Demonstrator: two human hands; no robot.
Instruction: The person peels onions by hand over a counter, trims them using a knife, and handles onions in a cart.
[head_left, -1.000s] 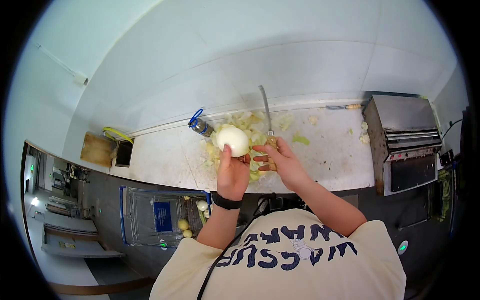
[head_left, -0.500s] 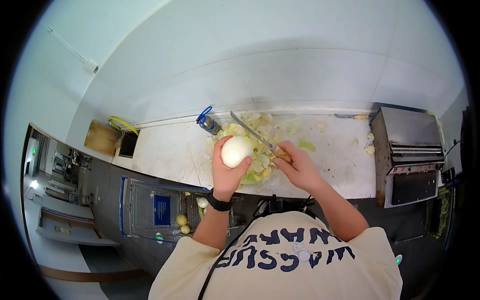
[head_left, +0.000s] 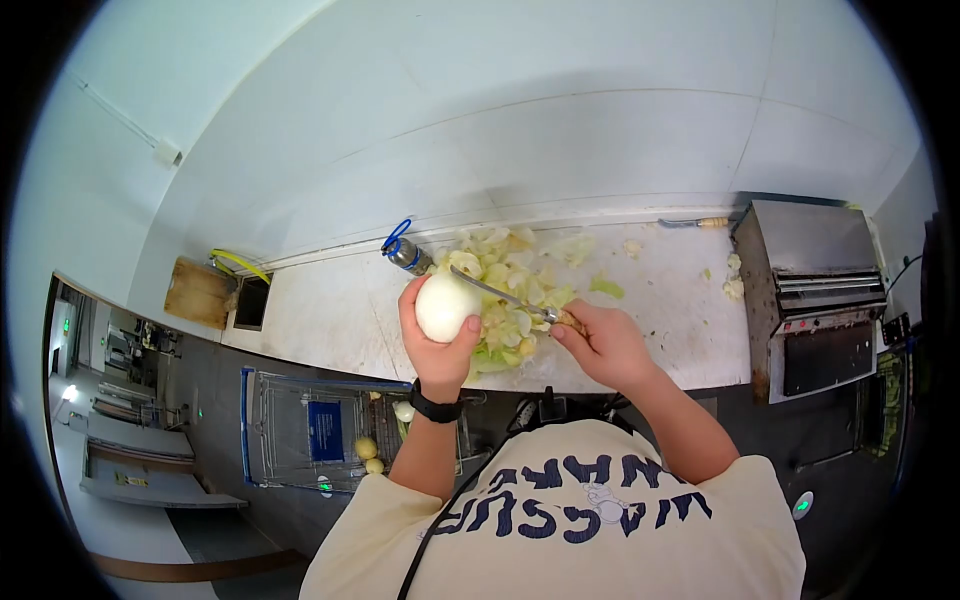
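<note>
A pale, round, smooth vegetable rests in my left hand, whose fingers and thumb wrap round its left and lower sides. My right hand is closed on the wooden handle of a knife. The blade points up and left, its tip beside the vegetable's upper right; whether it touches cannot be told. Beneath and beyond the knife lies a heap of pale green and yellowish leaves on the white table. Some leaf scraps are spread to the right.
A metal bottle with a blue loop stands behind the vegetable. Another knife lies by the wall, near a steel machine at the right. Below the table's left part is a wire cart holding round vegetables.
My left hand and the vegetable have moved left in the view. The knife blade has tilted flatter, and its tip now sits lower, close to the vegetable. My right hand has shifted slightly.
</note>
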